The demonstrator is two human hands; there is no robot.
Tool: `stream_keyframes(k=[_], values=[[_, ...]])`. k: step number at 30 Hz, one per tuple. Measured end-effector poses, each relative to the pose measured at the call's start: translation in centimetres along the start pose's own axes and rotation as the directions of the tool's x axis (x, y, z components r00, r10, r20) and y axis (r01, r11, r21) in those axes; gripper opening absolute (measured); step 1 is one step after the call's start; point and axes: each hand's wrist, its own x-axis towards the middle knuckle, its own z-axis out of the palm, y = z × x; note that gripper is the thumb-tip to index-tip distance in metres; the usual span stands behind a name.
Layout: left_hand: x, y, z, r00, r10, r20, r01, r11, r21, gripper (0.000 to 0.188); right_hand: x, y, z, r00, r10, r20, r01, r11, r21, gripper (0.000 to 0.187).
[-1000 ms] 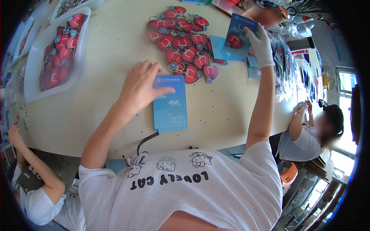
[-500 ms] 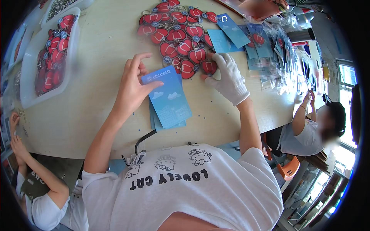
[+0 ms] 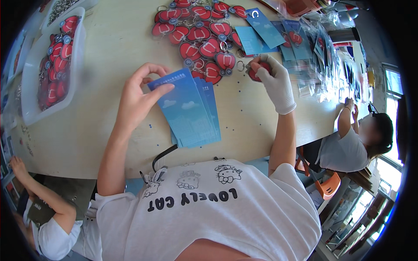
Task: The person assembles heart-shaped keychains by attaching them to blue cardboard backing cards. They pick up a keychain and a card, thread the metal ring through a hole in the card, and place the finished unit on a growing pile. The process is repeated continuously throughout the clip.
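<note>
Between thumb and fingers, my left hand point(image 3: 140, 93) pinches the top edge of a blue card point(image 3: 183, 104) printed with white clouds. Under it lies a small stack of similar cards point(image 3: 212, 111), slightly fanned on the table. My right hand point(image 3: 274, 82), in a white glove, grips a red heart-shaped keychain point(image 3: 261, 71); its metal ring sticks out to the left. Just left of that hand spreads a pile of red heart keychains point(image 3: 204, 37). Two blue cards point(image 3: 264, 29) overlap on the table beyond my right hand, the upper one with a curved white mark.
At left stands a white plastic bin point(image 3: 75, 87) of red keychains. Clear-bagged cards with keychains point(image 3: 311, 48) are heaped at the right. One person point(image 3: 346, 148) sits at the right table edge, another point(image 3: 54, 217) at the lower left. An orange chair point(image 3: 328, 186) stands at right.
My right hand has taken a heart keychain from the pile's edge and moved right, toward me. My left hand has shifted left, lifting the top card and uncovering more of the stack.
</note>
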Motion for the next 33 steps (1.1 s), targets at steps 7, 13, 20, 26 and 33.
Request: stream_keyframes(k=[7,13,20,26,33], values=[[0.5,3.0,1.4,1.0,-0.009,0.024,0.012,0.989,-0.149,0.024,-1.5,-4.3,0.7,0.978,-0.024,0.205,-0.127,0.713,0.69,0.017],[0.7,2.6,4.6,0.974,-0.22,0.047,0.203,0.771,-0.604,0.03,-3.1,-6.8,5.3,0.994,-0.02,0.11,-0.041,0.845,0.532,0.023],[-1.1,2.9,7.2,0.926,-0.368,0.082,0.262,0.471,-0.842,0.03,-4.5,-6.6,6.9,0.99,-0.134,-0.045,0.141,0.95,0.279,0.021],[-2.2,1.9,8.0,0.956,-0.282,0.075,0.209,0.482,-0.851,0.039,-4.9,-6.6,7.6,0.867,-0.497,-0.034,0.476,0.846,-0.24,0.019],[-2.8,1.9,9.1,0.98,-0.196,-0.045,0.069,0.538,-0.84,0.034,-4.1,-6.9,6.9,1.0,0.024,0.009,-0.025,0.785,0.619,0.025]])
